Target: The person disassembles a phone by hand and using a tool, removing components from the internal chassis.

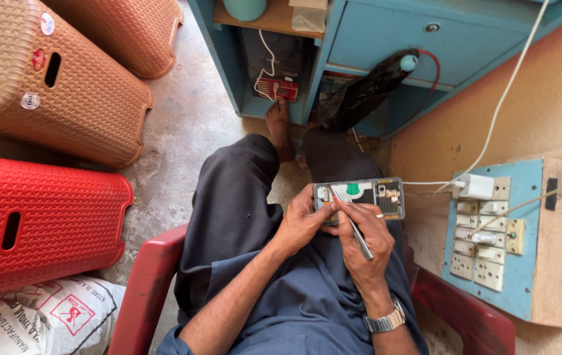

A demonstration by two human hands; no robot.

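Over my lap, my left hand [302, 220] clamped the opened rectangular phone [360, 198], its bare circuitry exposed, while my right hand [366, 233] pinched a slim metal tool [353, 227]; woven-textured plastic stools [38, 217] stood beside me.

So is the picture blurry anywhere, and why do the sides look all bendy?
In the head view the opened phone, the left hand and the right hand look sharp in soft, even daylight with no hard glare; the wide lens bows the edges, so the red basket and the switchboard lean outward.
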